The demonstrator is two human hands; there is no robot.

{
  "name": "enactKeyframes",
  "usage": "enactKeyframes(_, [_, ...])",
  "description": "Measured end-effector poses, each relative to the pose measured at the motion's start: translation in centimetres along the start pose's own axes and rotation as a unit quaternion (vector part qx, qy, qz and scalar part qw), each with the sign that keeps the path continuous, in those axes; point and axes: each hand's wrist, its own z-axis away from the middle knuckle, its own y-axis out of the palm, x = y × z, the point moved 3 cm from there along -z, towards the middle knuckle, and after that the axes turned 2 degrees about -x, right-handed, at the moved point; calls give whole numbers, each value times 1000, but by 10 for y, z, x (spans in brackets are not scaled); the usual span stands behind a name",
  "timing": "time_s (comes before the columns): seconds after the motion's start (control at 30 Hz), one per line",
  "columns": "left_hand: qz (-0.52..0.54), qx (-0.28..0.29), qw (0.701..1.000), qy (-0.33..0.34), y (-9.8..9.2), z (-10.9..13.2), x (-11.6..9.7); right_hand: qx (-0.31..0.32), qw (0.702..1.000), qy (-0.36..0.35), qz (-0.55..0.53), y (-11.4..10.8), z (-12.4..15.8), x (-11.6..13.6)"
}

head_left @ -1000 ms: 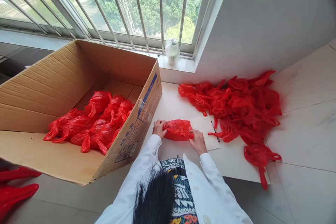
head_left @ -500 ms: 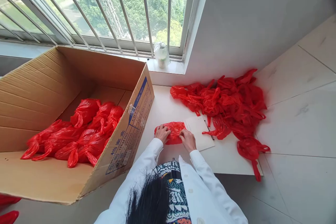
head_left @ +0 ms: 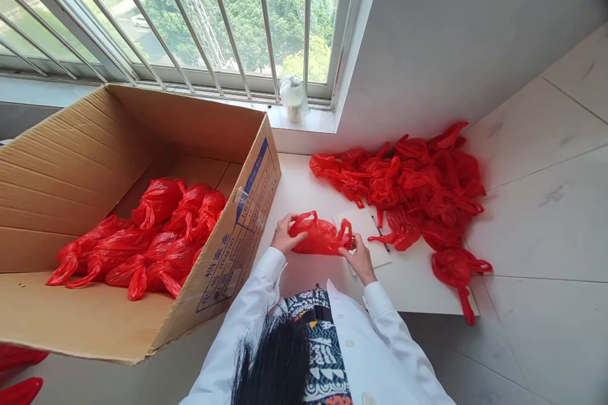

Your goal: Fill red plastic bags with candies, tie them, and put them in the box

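Well inside table edge (head_left: pixel 437 312) — bag (head_left: pixel 319 239)

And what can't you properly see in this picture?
All in the head view:
Inside of the red bag at the fingers: hidden by its plastic.
Any writing on the white paper: too small.
Red things, lower left: cut off by the picture's edge.
Some bags: partly hidden by the box's printed side.
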Motion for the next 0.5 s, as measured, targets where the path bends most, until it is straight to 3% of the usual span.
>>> enactKeyframes(0.1, [-91, 82, 989, 82, 4, 6, -26, 33, 991, -66, 115, 10, 4, 18])
enactKeyframes(0.17, [-169, 121, 971, 117, 1, 8, -38, 22, 989, -72, 124, 12, 2, 25])
enactKeyframes(0.27, [-251, 129, 950, 130, -21, 14, -44, -63, 997, -33, -10, 3, -5, 29])
enactKeyframes(0.33, [-302, 135, 937, 116, -41, 22, -42, -110, 981, 12, -161, -5, -9, 25])
enactKeyframes(0.4, [-343, 170, 921, 73, -58, 34, -36, -111, 955, 37, -273, -10, -10, 20])
enactKeyframes(0.5, [-363, 225, 904, -3, -70, 52, -26, -76, 948, 40, -307, -12, -6, 14])
